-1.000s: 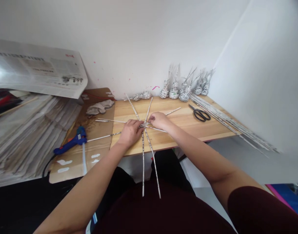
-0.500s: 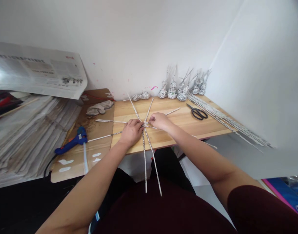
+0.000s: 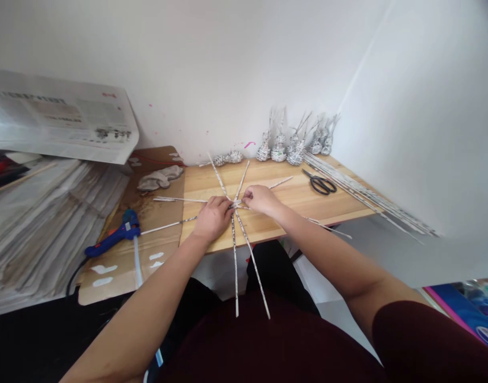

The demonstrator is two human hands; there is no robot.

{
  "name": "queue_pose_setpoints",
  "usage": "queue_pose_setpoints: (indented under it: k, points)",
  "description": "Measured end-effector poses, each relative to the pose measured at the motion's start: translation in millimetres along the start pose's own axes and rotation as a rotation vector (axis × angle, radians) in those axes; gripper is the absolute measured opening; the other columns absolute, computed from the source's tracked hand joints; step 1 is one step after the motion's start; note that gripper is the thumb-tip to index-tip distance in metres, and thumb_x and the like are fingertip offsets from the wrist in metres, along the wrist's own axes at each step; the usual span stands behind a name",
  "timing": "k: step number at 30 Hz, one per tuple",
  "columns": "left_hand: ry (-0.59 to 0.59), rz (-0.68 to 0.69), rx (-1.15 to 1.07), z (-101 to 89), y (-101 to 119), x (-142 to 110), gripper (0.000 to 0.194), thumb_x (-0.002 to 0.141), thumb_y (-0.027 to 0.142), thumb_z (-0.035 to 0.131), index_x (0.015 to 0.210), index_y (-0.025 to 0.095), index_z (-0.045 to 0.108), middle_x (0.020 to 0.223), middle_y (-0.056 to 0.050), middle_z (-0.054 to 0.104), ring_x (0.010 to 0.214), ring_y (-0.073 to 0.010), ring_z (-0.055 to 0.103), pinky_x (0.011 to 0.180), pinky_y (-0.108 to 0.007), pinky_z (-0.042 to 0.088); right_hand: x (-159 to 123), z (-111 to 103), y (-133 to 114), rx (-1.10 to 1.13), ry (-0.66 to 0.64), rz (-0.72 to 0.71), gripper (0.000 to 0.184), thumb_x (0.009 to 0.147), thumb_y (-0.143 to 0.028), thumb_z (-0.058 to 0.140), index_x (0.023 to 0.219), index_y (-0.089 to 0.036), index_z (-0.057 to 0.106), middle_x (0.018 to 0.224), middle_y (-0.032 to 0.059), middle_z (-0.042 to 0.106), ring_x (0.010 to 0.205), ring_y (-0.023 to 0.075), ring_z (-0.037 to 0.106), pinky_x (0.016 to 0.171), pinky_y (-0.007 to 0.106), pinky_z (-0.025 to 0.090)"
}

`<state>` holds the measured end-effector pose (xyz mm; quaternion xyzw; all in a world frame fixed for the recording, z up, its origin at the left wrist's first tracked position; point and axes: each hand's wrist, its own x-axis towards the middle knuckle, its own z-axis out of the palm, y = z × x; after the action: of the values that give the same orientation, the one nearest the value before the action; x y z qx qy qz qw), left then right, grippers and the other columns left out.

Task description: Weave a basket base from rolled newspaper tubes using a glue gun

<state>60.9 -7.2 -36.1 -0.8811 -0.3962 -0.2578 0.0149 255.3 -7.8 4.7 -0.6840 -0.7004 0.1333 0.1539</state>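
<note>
Several rolled newspaper sticks (image 3: pixel 247 242) cross at one point on the wooden board (image 3: pixel 303 207) and spread out like spokes. Two of them reach past the board's front edge over my lap. My left hand (image 3: pixel 214 217) presses down just left of the crossing, its fingers closed on the sticks there. On the right of the crossing my right hand (image 3: pixel 261 199) pinches a thin paper end between thumb and fingertips. Both hands partly hide the sticks under them, and the exact tip of the right pinch is small and hard to see.
A blue glue gun (image 3: pixel 120 232) lies on cardboard (image 3: pixel 120 266) at left, near a glove (image 3: pixel 159 178) and stacked newspapers (image 3: pixel 56 229). Black scissors (image 3: pixel 321 183) and a bundle of paper sticks (image 3: pixel 371 197) lie at right. Several woven gourd shapes (image 3: pixel 279 148) stand along the wall.
The whole view has shifted slightly. Both hands stay at the crossing; the right fingers have barely moved, and the stick at the lower right shows more from behind my right forearm.
</note>
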Motion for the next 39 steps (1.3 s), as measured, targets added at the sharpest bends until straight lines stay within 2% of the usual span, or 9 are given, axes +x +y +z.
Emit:
queue_pose_setpoints:
  k: [11,21,23,26,30,34,39]
  points:
    - [0.068,0.055,-0.021,3.2,-2.9,-0.3,0.021,0.093,0.028,0.055,0.106,0.02,0.069,0.113,-0.009,0.07,0.106,-0.0269,0.059,0.094,-0.045,0.05,-2.8,5.6,-0.7,-0.012,0.052,-0.007,0.013,0.086,-0.029,0.063,0.089,-0.022,0.073,0.094,0.0046,0.076,0.088,0.0176,0.068,0.074,0.024,0.045]
    - [0.072,0.073,-0.062,5.9,-5.2,0.7,0.019,0.093,0.026,0.055,0.106,0.022,0.068,0.111,-0.009,0.07,0.105,-0.0264,0.061,0.093,-0.044,0.05,2.9,1.1,-4.7,-0.033,0.033,0.03,0.018,0.088,-0.034,0.06,0.092,-0.022,0.073,0.097,0.0067,0.076,0.093,0.0201,0.069,0.075,0.026,0.046]
    - [0.054,0.058,-0.038,4.8,-4.0,1.0,0.019,0.093,0.026,0.055,0.106,0.021,0.068,0.112,-0.009,0.07,0.105,-0.0268,0.061,0.093,-0.045,0.05,8.3,0.2,-9.5,-0.062,0.054,0.038,0.022,0.088,-0.037,0.058,0.093,-0.022,0.074,0.1,0.0085,0.076,0.097,0.0217,0.069,0.077,0.027,0.046]
    - [0.04,0.049,-0.021,3.2,-2.5,1.3,0.019,0.093,0.025,0.055,0.105,0.02,0.068,0.112,-0.01,0.07,0.105,-0.0271,0.061,0.092,-0.044,0.049,18.5,0.9,-22.7,-0.1,0.053,0.122,0.032,0.087,-0.045,0.057,0.096,-0.02,0.075,0.105,0.013,0.075,0.104,0.0264,0.067,0.083,0.033,0.047]
    - [0.034,0.057,-0.025,2.4,-1.7,1.3,0.019,0.093,0.025,0.056,0.106,0.02,0.069,0.112,-0.009,0.07,0.105,-0.0265,0.06,0.092,-0.043,0.049,30.8,5.4,-39.0,-0.074,0.007,0.217,0.043,0.079,-0.05,0.065,0.106,-0.018,0.074,0.107,0.0171,0.074,0.106,0.0313,0.067,0.085,0.038,0.049]
    - [0.025,0.056,-0.018,1.3,-0.3,1.8,0.019,0.093,0.025,0.056,0.106,0.02,0.069,0.111,-0.01,0.07,0.105,-0.0263,0.061,0.092,-0.043,0.049,36.1,10.6,-38.0,-0.06,0.003,0.233,0.036,0.078,-0.038,0.064,0.105,-0.017,0.074,0.107,0.0186,0.074,0.104,0.0318,0.068,0.079,0.035,0.05]
    - [0.011,0.034,-0.009,0.4,2.4,2.5,0.019,0.093,0.023,0.056,0.106,0.018,0.069,0.11,-0.009,0.069,0.105,-0.025,0.061,0.095,-0.042,0.047,30.8,18.4,-24.5,-0.017,0.082,0.132,0.025,0.084,-0.034,0.055,0.091,-0.017,0.072,0.095,0.0129,0.075,0.093,0.0254,0.069,0.071,0.029,0.046]
